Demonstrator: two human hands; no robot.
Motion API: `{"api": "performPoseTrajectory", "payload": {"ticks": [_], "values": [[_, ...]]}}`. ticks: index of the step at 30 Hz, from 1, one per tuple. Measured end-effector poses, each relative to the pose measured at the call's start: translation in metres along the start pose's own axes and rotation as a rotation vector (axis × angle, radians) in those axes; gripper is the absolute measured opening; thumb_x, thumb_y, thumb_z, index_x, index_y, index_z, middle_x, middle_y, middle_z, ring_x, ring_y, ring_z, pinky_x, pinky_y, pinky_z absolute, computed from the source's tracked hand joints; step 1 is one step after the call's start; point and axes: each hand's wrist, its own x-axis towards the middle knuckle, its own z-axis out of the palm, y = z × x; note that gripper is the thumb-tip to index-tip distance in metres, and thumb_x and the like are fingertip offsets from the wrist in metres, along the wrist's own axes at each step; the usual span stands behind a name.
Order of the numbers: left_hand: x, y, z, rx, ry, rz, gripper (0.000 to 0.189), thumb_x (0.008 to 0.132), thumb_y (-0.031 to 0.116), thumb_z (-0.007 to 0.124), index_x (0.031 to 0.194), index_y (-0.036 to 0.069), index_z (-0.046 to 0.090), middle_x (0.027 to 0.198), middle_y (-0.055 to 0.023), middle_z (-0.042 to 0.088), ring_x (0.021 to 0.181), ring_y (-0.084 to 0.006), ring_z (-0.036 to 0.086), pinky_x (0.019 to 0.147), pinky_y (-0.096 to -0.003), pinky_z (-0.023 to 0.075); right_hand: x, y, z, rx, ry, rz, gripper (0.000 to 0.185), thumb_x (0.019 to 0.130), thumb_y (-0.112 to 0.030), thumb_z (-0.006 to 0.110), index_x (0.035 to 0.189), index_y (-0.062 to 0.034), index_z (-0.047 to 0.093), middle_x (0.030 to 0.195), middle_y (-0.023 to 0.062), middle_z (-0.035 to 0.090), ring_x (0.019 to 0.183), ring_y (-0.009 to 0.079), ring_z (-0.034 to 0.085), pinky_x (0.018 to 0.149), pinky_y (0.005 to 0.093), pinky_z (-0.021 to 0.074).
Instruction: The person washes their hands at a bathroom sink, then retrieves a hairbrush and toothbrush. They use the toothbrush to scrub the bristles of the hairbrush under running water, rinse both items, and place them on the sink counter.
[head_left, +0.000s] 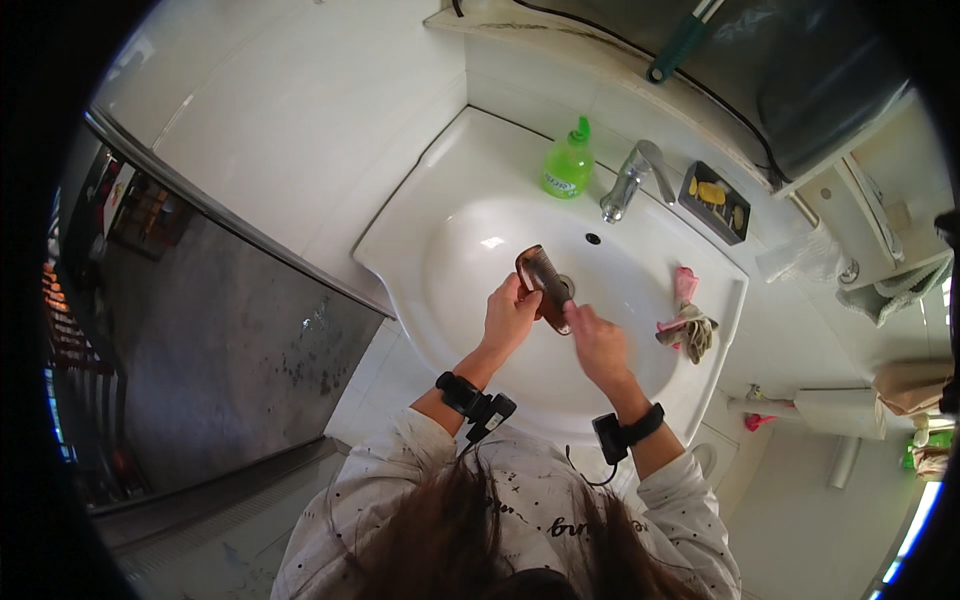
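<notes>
My left hand (508, 315) grips a brown comb (538, 276) by its back and holds it tilted above the white washbasin (465, 247). The comb's teeth face up and to the right. My right hand (598, 339) is at the comb's lower end, its fingertips against or very near the teeth. That hand is blurred, and its curled fingers hide whether anything small is between them. Part of the drain (568, 286) shows just behind the comb.
Behind the bowl stand a green pump bottle (568, 169), a chrome faucet (630, 180) and a dark soap dish (715, 202) with yellow pieces. Pink and grey cloths (686, 330) lie on the basin's right rim. A metal-framed doorway edge (247, 229) runs along the left.
</notes>
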Motion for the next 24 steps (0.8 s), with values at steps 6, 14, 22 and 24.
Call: {"api": "performPoseTrajectory", "payload": {"ticks": [6, 14, 22, 24], "values": [[0.008, -0.004, -0.01, -0.166, 0.034, -0.071, 0.015, 0.081, 0.006, 0.05, 0.094, -0.001, 0.05, 0.085, -0.0079, 0.057, 0.073, -0.0148, 0.059, 0.063, -0.0268, 0.0523, -0.01, 0.005, 0.002, 0.014, 0.059, 0.029, 0.032, 0.088, -0.028, 0.047, 0.064, -0.0067, 0.046, 0.048, 0.0145, 0.051, 0.044, 0.0338, 0.052, 0.042, 0.0423, 0.04], [0.016, -0.007, -0.018, -0.258, 0.096, -0.156, 0.014, 0.082, 0.006, 0.049, 0.095, 0.0, 0.051, 0.084, -0.0071, 0.056, 0.074, -0.0167, 0.06, 0.064, -0.0285, 0.0519, -0.032, 0.009, 0.001, 0.04, -0.031, 0.047, 0.03, 0.087, -0.027, 0.049, 0.065, -0.0074, 0.045, 0.048, 0.0121, 0.051, 0.044, 0.033, 0.052, 0.04, 0.0411, 0.0405], [0.026, -0.004, -0.019, -0.287, 0.091, -0.17, 0.009, 0.081, 0.005, 0.05, 0.089, 0.001, 0.051, 0.08, -0.0073, 0.058, 0.059, -0.0144, 0.058, 0.06, -0.0267, 0.0509, -0.039, 0.02, 0.002, 0.075, 0.102, 0.055, 0.03, 0.087, -0.025, 0.048, 0.064, -0.0065, 0.044, 0.047, 0.011, 0.048, 0.041, 0.0294, 0.051, 0.037, 0.0384, 0.0375], [0.026, -0.006, -0.018, -0.337, 0.087, -0.19, 0.01, 0.08, 0.004, 0.05, 0.089, -0.001, 0.05, 0.081, -0.0078, 0.057, 0.058, -0.0144, 0.058, 0.056, -0.0246, 0.0506, -0.035, 0.027, 0.006, -0.046, 0.113, 0.012, 0.03, 0.087, -0.025, 0.048, 0.064, -0.0067, 0.044, 0.047, 0.0108, 0.049, 0.041, 0.0291, 0.051, 0.036, 0.0376, 0.038]]}}
